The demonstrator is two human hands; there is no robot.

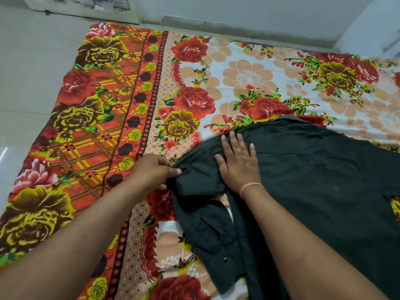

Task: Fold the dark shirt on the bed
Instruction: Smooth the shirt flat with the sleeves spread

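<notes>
The dark shirt lies spread on the flowered bed sheet, covering the lower right of the view. Its buttoned front part is bunched near the bottom centre. My left hand pinches the shirt's left edge between thumb and fingers. Flat on the cloth just to the right rests my right hand, fingers spread, with a pink band on its wrist.
The bed sheet's orange chequered border runs down the left. Beyond it is pale tiled floor. A light wall lines the far side of the bed.
</notes>
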